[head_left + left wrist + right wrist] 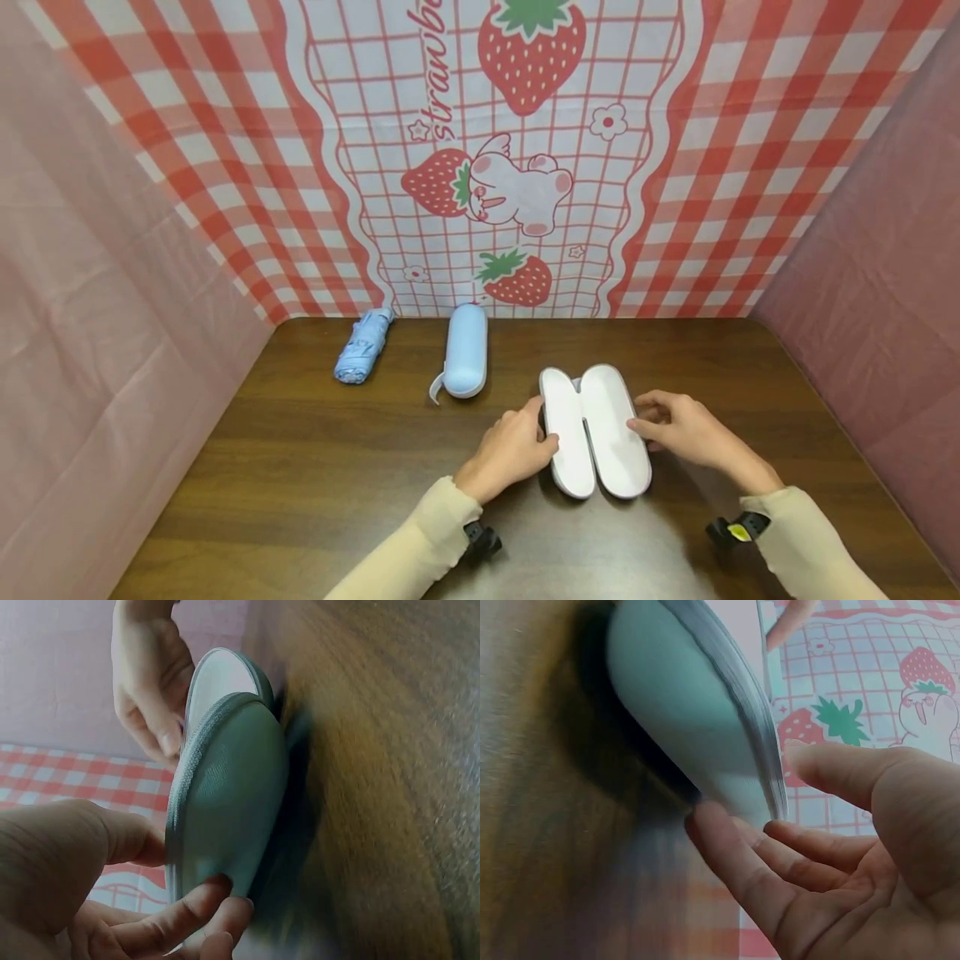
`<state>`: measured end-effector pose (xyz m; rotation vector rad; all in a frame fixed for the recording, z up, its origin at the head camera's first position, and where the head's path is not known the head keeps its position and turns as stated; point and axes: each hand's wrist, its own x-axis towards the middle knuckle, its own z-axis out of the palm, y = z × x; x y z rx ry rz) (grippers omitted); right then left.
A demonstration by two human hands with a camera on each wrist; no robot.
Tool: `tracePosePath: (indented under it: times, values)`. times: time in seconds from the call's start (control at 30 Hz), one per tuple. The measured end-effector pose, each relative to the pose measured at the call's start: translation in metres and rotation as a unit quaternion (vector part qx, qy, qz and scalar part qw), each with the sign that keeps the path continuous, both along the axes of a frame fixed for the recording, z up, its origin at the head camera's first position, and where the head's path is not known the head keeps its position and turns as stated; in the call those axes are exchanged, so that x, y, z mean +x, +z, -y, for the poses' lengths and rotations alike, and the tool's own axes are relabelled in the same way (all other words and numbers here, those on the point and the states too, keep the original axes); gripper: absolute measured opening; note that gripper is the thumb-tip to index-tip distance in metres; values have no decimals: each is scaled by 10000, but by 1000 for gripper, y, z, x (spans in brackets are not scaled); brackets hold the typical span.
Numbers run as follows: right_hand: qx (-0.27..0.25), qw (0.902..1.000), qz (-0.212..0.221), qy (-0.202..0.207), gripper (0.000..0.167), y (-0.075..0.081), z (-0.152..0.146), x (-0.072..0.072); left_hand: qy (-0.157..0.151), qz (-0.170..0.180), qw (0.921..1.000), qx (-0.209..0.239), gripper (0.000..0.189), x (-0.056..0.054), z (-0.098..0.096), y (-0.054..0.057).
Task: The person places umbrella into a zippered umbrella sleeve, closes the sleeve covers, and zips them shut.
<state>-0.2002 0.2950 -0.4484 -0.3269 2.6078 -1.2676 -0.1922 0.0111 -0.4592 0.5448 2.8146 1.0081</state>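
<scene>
A glasses case point(618, 433) lies spread open on the table, its two long rounded halves joined along the middle. Its lining is white and nothing sits in either half. In the left wrist view, the outer shell point(232, 795) is pale green-blue with a zip-like edge. My left hand point(510, 450) holds the left half by its outer edge, thumb on the rim and fingers beneath. On the opposite side, my right hand point(686, 429) pinches the right half, thumb at the rim and fingertips against the shell point(682, 697) in the right wrist view.
Left of the glasses case, a closed light-blue case point(467, 350) with a short strap stands toward the back of the brown wooden table point(315, 475). Farther left lies a folded blue umbrella point(363, 346). A strawberry-patterned cloth point(660, 250) hangs behind, with pink cloth at both sides.
</scene>
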Motion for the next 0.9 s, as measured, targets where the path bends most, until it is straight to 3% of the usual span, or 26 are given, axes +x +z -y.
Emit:
tracePosePath:
  times: [0.2,0.4,0.57,0.73,0.9]
  values:
    - [-453,9986,234,-110,54,-2,-1,-17,5,2,9999,-159,64,7,1,2]
    - [-634,9967,479,-172,53,-8,-1,-25,-13,-8,9997,-246,64,10,3,3]
    - [-876,9937,666,-212,55,-11,-2,-21,-25,-15,9999,-120,60,10,5,4]
    - [-1112,9904,811,-158,56,-10,1,-16,241,-124,9996,0,49,3,10,4]
    - [-1192,9895,819,-76,55,-11,8,-11,408,-146,9991,-31,51,-3,16,3]
